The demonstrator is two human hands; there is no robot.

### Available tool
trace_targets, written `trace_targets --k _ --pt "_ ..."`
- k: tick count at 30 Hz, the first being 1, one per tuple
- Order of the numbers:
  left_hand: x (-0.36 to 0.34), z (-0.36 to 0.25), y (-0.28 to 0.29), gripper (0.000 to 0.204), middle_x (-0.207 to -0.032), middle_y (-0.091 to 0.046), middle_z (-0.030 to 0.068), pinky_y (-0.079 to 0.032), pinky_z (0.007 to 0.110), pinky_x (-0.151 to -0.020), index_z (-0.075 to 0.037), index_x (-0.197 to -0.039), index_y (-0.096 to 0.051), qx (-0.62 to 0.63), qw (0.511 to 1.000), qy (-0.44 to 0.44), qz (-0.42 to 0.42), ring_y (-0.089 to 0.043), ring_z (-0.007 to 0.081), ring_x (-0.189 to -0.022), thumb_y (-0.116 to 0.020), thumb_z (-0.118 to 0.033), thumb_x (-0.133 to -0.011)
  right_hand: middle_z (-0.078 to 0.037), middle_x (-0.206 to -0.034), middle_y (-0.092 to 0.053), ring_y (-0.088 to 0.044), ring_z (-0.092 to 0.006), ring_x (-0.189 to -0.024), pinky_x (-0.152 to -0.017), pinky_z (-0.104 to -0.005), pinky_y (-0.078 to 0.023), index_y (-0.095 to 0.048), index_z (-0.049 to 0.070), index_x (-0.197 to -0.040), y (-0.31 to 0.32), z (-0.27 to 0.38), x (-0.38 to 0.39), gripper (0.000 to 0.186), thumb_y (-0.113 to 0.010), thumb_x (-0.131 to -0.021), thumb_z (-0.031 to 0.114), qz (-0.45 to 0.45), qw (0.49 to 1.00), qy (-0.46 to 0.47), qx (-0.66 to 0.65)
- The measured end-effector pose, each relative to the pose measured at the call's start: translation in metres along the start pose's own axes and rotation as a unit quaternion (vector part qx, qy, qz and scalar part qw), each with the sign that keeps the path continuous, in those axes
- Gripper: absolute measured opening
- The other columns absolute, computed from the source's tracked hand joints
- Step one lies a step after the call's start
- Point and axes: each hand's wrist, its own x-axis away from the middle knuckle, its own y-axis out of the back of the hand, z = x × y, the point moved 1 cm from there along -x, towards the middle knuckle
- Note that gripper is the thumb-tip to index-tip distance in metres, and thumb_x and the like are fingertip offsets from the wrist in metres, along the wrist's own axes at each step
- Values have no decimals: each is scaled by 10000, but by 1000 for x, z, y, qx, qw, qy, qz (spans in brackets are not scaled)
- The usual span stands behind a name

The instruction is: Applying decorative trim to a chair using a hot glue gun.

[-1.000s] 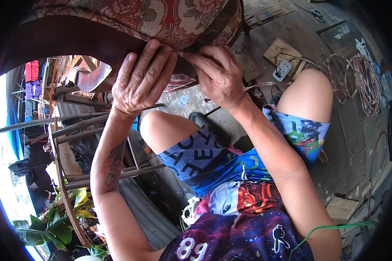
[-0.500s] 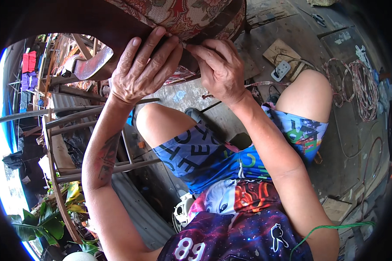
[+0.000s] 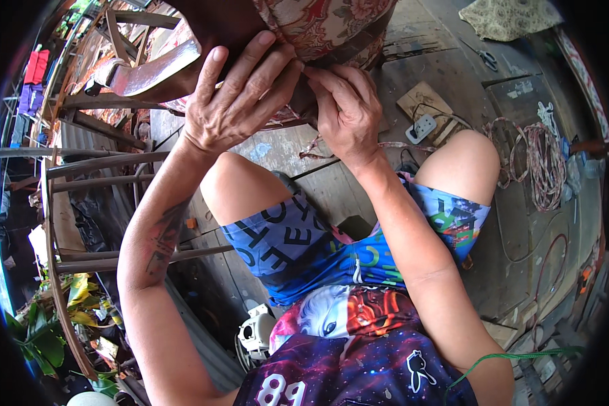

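Observation:
A piece of furniture with red-and-cream floral upholstery (image 3: 325,27) and a dark brown frame (image 3: 227,24) stands at the top, in front of my knees. My left hand (image 3: 240,101) lies against the dark part with its fingers stretched out, pressing beside the fabric's edge. Close by on the right, my right hand (image 3: 348,111) is closed, thumb and fingers pinched together at the lower edge of the upholstery. Whatever is between those fingertips is hidden or too small to name. A curved, glossy brown armrest (image 3: 159,74) sticks out to the left.
On the plank floor to the right lie a white power socket (image 3: 423,127) by a wooden board (image 3: 423,100), a coiled patterned rope (image 3: 545,166) and scissors (image 3: 487,59). Wooden chair frames (image 3: 108,162) stand on the left. A whitish machine part (image 3: 256,333) sits beside my hip.
The view has shifted, so the furniture and hands appear slightly further right. Both hands keep their places at the upholstery edge, with only small finger movement.

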Motion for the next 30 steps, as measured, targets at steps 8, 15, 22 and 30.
trace_targets --k 8,15,22,30 --pt "10 -50 9 205 -1040 -562 -118 -329 347 -941 -360 -1039 -751 -30 970 217 -109 -526 81 -951 -709 -305 -846 -66 -951 -655 -633 -281 -832 -742 -384 -518 -720 112 -1067 3 0 5 265 -729 -834 -16 17 1000 -13 -8" --pt "16 -67 19 361 -1025 -575 -108 -318 359 -886 -301 -1135 -733 92 950 297 -22 -555 109 -943 -720 -232 -781 -73 -980 -664 -646 -264 -877 -766 -368 -522 -721 102 -1082 5 -5 7 252 -730 -860 -18 19 1000 -12 -15" --pt "8 -61 13 259 -953 -621 -48 -322 361 -857 -201 -984 -680 201 871 437 -102 -563 168 -869 -804 -156 -761 -73 -984 -667 -643 -267 -874 -759 -367 -525 -723 98 -1075 0 -9 11 235 -730 -868 -11 16 1000 -24 6" --pt "0 -65 14 435 -1058 -638 3 -342 381 -899 -103 -1109 -596 188 850 472 -135 -515 198 -965 -874 -117 -776 -77 -968 -656 -640 -277 -844 -742 -374 -530 -730 112 -1067 -2 -7 9 270 -750 -837 -28 12 999 4 34"
